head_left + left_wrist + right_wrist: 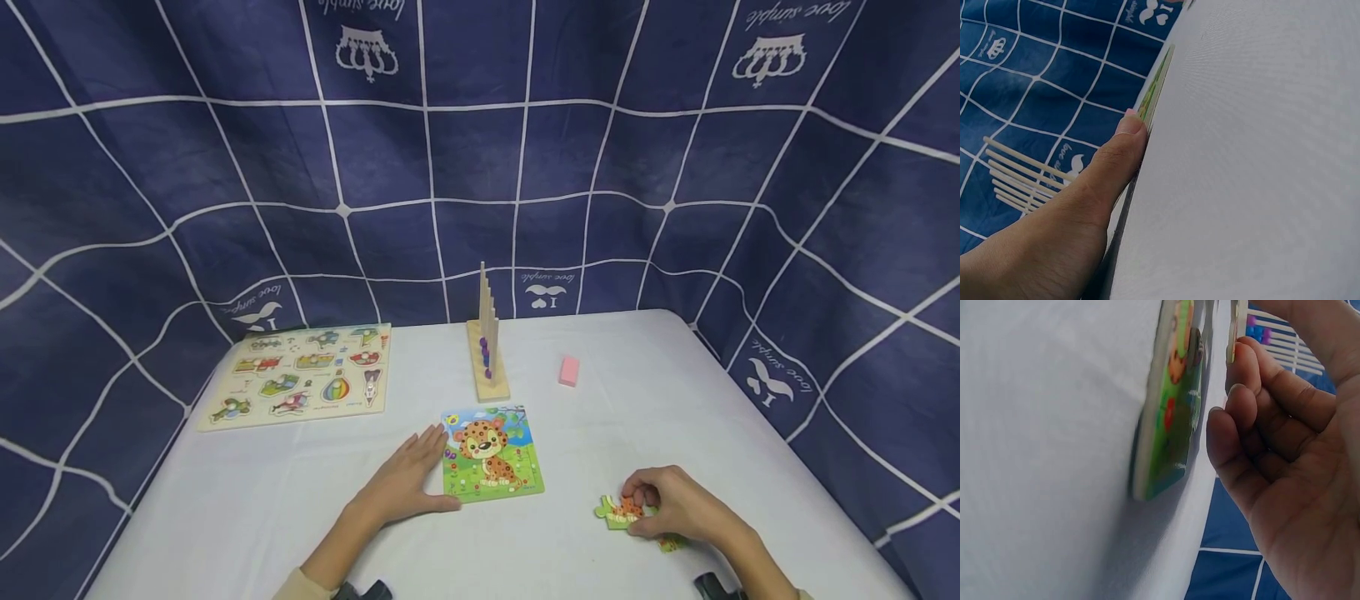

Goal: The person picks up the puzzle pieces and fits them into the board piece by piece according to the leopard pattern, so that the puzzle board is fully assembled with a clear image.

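Observation:
A square puzzle board point(491, 467) with a spotted leopard cub on green grass lies on the white table. Along its left side rests my left hand point(408, 483), the fingers straight and the thumb at the near left corner. In the left wrist view the thumb point(1119, 147) touches the board's edge. My right hand point(675, 504) pinches a jigsaw piece point(1234, 331) between thumb and fingers, just above the table. Leopard-pattern and white-paw parts show by the fingertips point(633, 527). Beneath the hand lies another green piece point(672, 543), partly covered.
A wooden stand with upright pegs point(487, 358) and purple and blue beads stands behind the board. A pink block point(569, 372) lies to its right. At the back left is a vehicle puzzle board point(303, 375). A blue checked curtain point(480, 150) surrounds the table.

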`<state>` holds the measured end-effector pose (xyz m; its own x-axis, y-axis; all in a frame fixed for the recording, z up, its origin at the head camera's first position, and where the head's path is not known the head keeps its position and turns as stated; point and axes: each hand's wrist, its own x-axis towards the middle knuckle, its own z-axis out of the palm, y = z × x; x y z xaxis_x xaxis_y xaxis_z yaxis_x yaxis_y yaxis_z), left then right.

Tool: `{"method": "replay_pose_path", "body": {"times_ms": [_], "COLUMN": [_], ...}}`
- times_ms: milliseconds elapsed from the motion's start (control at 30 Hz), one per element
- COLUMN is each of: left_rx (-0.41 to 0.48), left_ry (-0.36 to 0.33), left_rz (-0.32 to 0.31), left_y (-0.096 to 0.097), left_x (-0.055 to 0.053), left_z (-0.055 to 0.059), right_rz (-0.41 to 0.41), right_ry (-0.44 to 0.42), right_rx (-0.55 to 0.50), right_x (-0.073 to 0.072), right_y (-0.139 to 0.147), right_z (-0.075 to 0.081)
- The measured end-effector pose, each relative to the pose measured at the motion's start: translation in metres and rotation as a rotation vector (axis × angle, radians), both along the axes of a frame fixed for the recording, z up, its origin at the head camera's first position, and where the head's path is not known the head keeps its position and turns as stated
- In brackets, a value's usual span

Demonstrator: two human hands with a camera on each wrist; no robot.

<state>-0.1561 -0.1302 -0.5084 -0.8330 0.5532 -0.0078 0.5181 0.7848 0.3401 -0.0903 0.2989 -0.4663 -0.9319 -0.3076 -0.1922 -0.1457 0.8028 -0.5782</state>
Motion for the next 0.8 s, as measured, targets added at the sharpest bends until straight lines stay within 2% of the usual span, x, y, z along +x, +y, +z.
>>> {"method": "replay_pose_path", "body": {"times_ms": [367, 567, 800], "left_rx": [-0.003, -0.003, -0.008], "left_ry": [-0.005, -0.009, -0.006], "left_rz": [0.002, 0.007, 0.012], "left_y": [0.000, 0.000, 0.001], "left_x": [0.000, 0.000, 0.000], "left_z": [0.000, -0.001, 0.000], "right_rz": [-0.013, -0.018, 0.044], "right_ry": [0.006, 0.010, 0.057], "right_rx": [0.012, 0.018, -0.001], "right_x": [-0.002, -0.008, -0.019], "right_y": [-0.004, -0.010, -0.023], "right_z": [0.001, 0.004, 0.012]}}
